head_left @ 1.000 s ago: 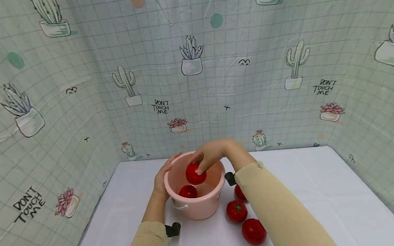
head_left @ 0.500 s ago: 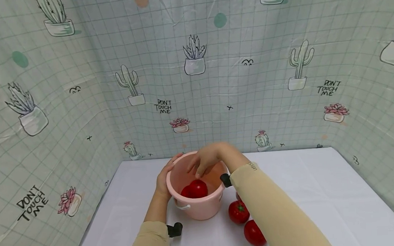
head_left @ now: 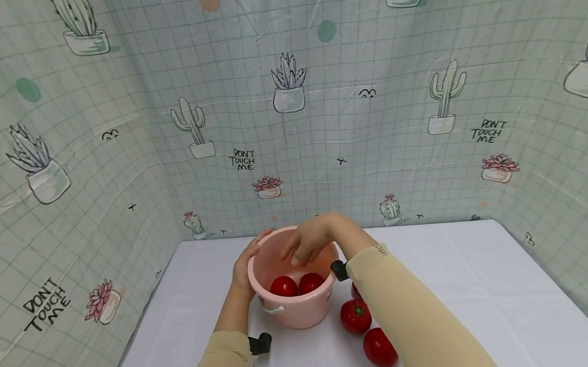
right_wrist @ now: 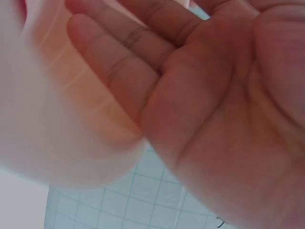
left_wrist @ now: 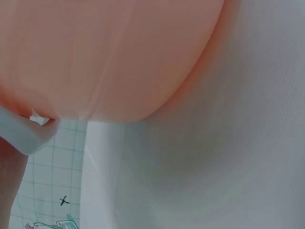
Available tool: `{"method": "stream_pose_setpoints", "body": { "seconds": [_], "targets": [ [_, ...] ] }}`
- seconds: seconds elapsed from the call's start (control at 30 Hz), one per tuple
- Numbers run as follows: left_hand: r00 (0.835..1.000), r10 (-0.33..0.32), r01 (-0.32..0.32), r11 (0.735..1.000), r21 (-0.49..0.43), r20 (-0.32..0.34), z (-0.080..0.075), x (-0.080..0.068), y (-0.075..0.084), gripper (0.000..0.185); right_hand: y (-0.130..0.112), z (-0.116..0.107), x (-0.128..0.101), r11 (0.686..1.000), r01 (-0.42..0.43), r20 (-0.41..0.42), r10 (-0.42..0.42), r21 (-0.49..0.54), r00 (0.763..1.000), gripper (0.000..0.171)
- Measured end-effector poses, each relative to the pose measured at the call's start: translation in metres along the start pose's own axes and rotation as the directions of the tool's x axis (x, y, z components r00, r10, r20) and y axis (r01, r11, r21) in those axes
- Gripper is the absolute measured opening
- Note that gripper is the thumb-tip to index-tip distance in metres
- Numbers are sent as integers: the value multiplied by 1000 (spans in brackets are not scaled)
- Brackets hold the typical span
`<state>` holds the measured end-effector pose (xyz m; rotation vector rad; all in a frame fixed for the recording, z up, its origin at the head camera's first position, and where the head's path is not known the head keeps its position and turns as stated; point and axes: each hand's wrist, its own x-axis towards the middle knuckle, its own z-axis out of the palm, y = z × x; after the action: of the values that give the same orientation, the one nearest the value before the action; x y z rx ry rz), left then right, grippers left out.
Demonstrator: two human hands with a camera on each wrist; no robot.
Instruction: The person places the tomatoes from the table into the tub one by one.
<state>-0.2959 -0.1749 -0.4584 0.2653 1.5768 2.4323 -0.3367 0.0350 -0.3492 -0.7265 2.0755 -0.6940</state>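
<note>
A pink bucket (head_left: 299, 312) with a white handle (head_left: 273, 309) stands upright on the white table. My left hand (head_left: 245, 265) holds the bucket's left side, its fingers along the outside near the rim. Two red tomatoes lie side by side at the bottom, the left tomato (head_left: 283, 286) and the right tomato (head_left: 311, 283). My right hand (head_left: 311, 241) hangs over the bucket's opening with nothing in it; in the right wrist view the palm and loosely extended fingers (right_wrist: 119, 71) show. The left wrist view shows the bucket's outer wall (left_wrist: 109, 57) close up.
To the right of the bucket, a tomato with a green stem (head_left: 355, 316) and a nearer tomato (head_left: 380, 348) lie on the table (head_left: 462, 285). Another tomato (head_left: 355, 292) is mostly hidden by my right sleeve. A cactus-print curtain (head_left: 316, 131) encloses the back and sides.
My right hand has let go of a tomato inside the bucket. That tomato dropped and rolled right, beside the other one. My left hand has stayed on the bucket.
</note>
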Motion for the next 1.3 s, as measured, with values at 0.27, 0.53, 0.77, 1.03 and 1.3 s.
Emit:
{"method": "stream_pose_setpoints", "body": {
  "seconds": [0.27, 0.53, 0.77, 1.03, 1.3],
  "targets": [
    [999, -1, 1, 1000, 4, 33, 1, -3, 4, 59, 4, -5, -18, 998, 50, -11, -49, 33, 999, 45],
    [999, -8, 10, 999, 51, -31, -1, -6, 5, 58, 21, -4, -50, 988, 126, -181, -139, -85, 974, 39],
    [1000, -9, 9, 998, 57, -2, 0, -5, 4, 61, 65, 3, -90, 985, 165, -389, -168, -42, 906, 38],
    [1000, -8, 9, 997, 78, -19, 1, -3, 0, 58, 126, 29, -123, 983, 177, -530, -121, 57, 839, 43],
    [1000, -17, 18, 998, 54, -23, 2, -2, -3, 54, 170, 62, -137, 968, 206, -572, -89, 143, 815, 52]
  ]
}}
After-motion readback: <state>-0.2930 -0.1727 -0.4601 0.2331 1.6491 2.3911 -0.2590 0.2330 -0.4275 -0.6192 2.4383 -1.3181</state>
